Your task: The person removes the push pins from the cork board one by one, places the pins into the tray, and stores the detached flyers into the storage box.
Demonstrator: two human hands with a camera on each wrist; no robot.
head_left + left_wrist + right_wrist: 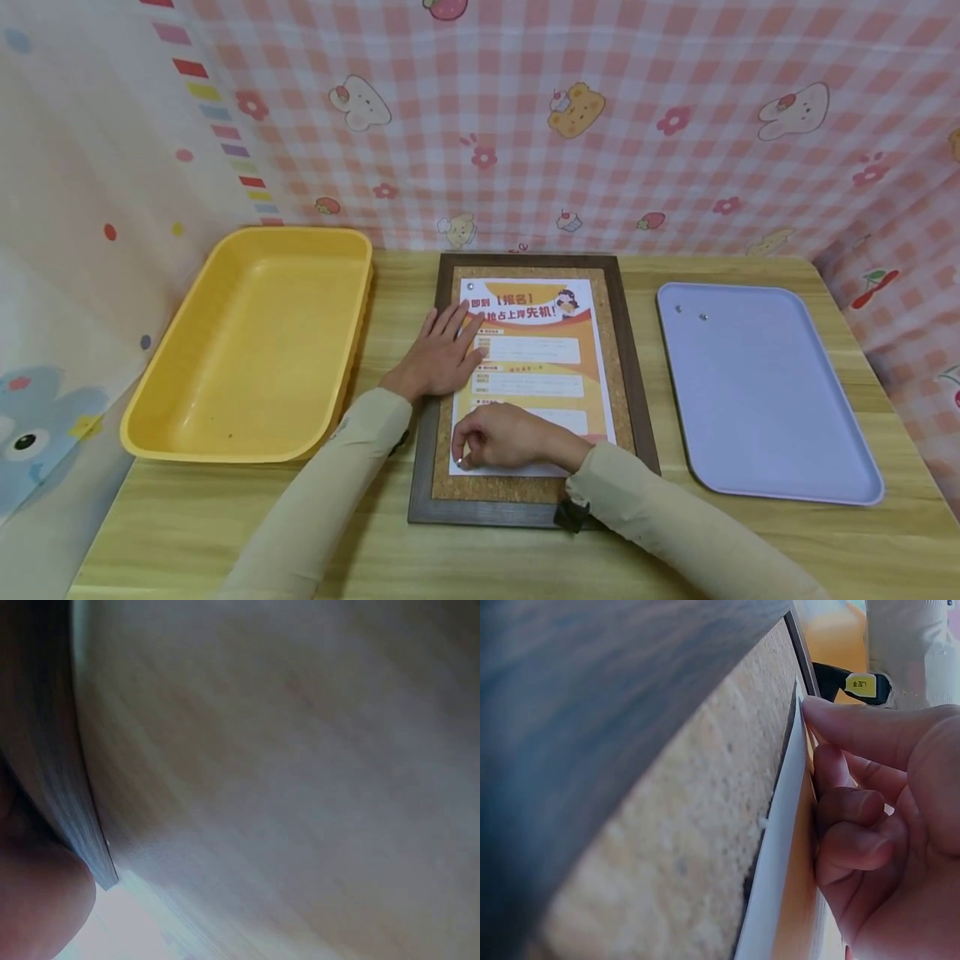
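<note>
A printed poster [528, 354] in orange, red and white lies on a cork board [495, 489] with a dark wooden frame [487, 512]. One silver pushpin [470, 286] sits in its top left corner. My left hand [442, 354] lies flat across the poster's left edge, fingers spread. At the lower left corner my right hand [502, 435] pinches a small silver pushpin [459, 462] between thumb and index finger, against the paper. In the right wrist view the thumb [862, 731] is at the paper's corner, and the paper's edge stands slightly off the cork.
To the left stands a deep yellow tray [258, 350]. A shallow lilac tray [765, 400] lies on the right, with two silver pushpins [703, 317] near its far left corner. All rest on a wood-grain table [420, 558], backed by a pink checked curtain [480, 108].
</note>
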